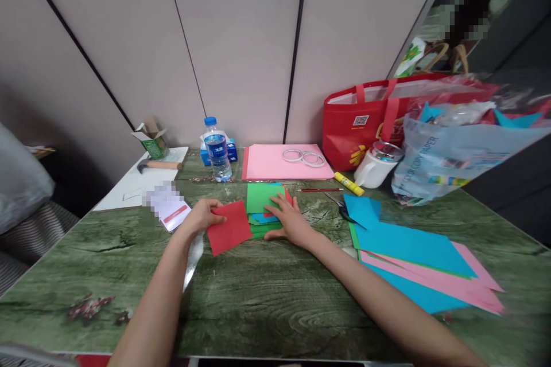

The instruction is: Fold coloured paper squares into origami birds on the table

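A square of red paper (229,229) is pinched by its upper left edge in my left hand (202,215), thumb on top. Just right of it lies a loose stack of cut paper squares, with a green square (259,199) on top and more green, blue and red edges showing beneath. My right hand (293,221) rests over the right side of this stack, its fingers spread across the papers. The fingertips touch the green square and the sheets around it.
Behind stand a water bottle (217,152), pink sheets (275,161) with white rings, a red bag (344,126), a white mug (374,167) and a plastic bag (434,160). Blue sheets (413,246), scissors (345,212) and a glue stick (349,183) lie right. A hammer (161,165) lies left.
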### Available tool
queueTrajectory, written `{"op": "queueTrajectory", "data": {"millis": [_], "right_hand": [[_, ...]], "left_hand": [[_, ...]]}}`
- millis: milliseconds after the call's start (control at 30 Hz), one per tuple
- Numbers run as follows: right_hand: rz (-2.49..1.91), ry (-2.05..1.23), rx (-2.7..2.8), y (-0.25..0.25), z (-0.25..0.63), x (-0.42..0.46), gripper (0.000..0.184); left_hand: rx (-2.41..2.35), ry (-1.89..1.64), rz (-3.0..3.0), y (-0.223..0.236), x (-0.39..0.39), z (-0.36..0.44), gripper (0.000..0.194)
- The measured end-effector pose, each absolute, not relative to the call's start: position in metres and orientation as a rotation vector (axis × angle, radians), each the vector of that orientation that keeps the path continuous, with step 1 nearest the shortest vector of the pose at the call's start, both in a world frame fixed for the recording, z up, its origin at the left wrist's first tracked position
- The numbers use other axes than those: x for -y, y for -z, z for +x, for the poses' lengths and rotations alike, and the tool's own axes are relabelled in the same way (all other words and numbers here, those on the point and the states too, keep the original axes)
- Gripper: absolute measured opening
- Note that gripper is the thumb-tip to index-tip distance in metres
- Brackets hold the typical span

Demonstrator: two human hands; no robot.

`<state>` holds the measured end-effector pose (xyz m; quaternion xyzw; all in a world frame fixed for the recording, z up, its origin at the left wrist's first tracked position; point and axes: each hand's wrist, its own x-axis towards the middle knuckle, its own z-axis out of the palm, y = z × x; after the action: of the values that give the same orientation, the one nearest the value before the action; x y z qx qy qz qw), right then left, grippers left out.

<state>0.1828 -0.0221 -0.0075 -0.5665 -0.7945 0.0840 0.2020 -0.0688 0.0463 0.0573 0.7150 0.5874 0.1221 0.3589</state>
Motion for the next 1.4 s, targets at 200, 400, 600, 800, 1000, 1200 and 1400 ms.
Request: {"op": "queueTrajectory", "data": {"millis": [200,400,600,800,1000,1200,1400], "right_hand": [[-1.353,-0.309,1.861,0.0,0.175,0.037,0.033],[-1.061,-1.147,1.255,-0.026,0.165,0.057,0.047],[-1.142,-1.189,0.925,-0.029,0.191,0.047,0.052],[-1.392,-0.893,1.092,-0.016,0.207,0.003,0.05],[-1.565,-0.215,1.612,0.0,0.207,0.026,0.036],[-1.365,-0.224,1.802,0.001,0.205,0.07,0.027],[-1.22,-0.531,1.665,-0.027,0.189,0.095,0.021]], "left_hand": [[-1.461,-0.438,1.726,-0.075,-0.042,-0.069,0.022],[-1.041,-0.574,1.674,-0.116,-0.013,-0.036,0.03],[-1.428,-0.567,1.922,-0.074,-0.034,-0.025,0.041],[-1.782,-0.107,2.145,-0.034,-0.051,-0.038,0.056],[-1.775,0.0,2.201,-0.042,-0.052,-0.042,0.074],[-1.656,0.085,2.238,-0.046,-0.063,-0.052,0.046],[-1.298,-0.438,1.524,-0.058,-0.024,-0.04,0.057]]}}
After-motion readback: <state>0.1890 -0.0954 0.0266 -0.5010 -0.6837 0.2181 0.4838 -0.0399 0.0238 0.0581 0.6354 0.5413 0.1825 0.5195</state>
